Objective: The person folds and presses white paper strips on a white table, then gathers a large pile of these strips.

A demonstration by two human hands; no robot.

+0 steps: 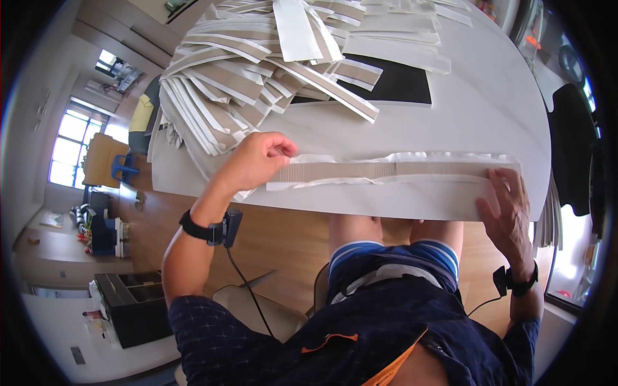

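A long white fabric strip (393,170) with a ribbed beige band down its middle lies stretched from side to side along the near edge of the table. At its left end my left hand (254,164) is closed, thumb and fingers bent together on the strip's upper corner. The strip's other end lies under the fingertips of my right hand (508,209), whose fingers are stretched out with the thumb apart. Wavy white edging runs along both long sides of the band. Beyond my left hand rises a large heap of similar strips (225,90).
A black flat sheet (405,83) lies partly under the heap on the white table (489,109). More pale strips (393,38) are spread at the far side. Several strips hang by the table's right edge near a black chair back (573,148). Cables run from both wristbands.
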